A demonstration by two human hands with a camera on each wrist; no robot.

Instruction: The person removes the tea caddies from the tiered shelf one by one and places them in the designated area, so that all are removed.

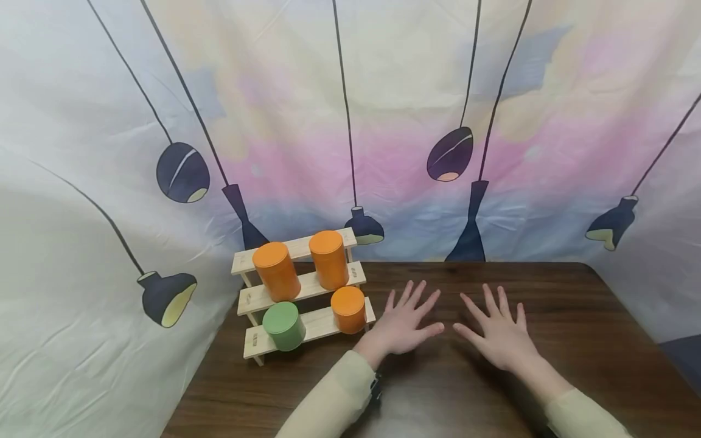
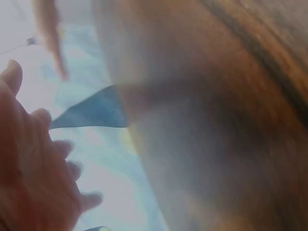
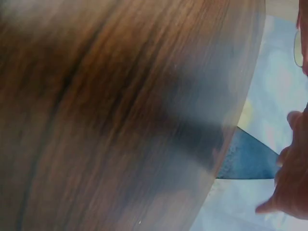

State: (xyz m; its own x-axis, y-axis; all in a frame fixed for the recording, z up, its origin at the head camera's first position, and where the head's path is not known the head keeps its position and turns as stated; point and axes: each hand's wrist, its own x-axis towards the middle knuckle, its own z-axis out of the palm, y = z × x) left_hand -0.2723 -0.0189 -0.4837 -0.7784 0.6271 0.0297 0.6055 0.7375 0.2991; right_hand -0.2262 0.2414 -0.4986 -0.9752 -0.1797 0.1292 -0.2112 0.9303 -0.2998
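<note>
My left hand (image 1: 404, 325) is spread over the dark wooden table (image 1: 438, 401), palm down, its fingers straight and holding nothing. To its right, my right hand (image 1: 501, 334) has its fingers fanned out too, with nothing in it. A three-step wooden rack (image 1: 320, 328) stands just left of my left hand. Its lowest step carries a green canister (image 1: 284, 326) and a short orange canister (image 1: 348, 310), the latter nearest my left hand. Two taller orange canisters, a left one (image 1: 276, 272) and a right one (image 1: 329, 260), stand higher on the rack. The wrist views show both hands partly, at the frame edges.
Behind the table hangs a pale cloth backdrop (image 1: 405, 91) printed with dark pendant lamps. The table's far edge meets it close behind the rack. A dark blue thing (image 1: 684, 356) shows beyond the table's right edge.
</note>
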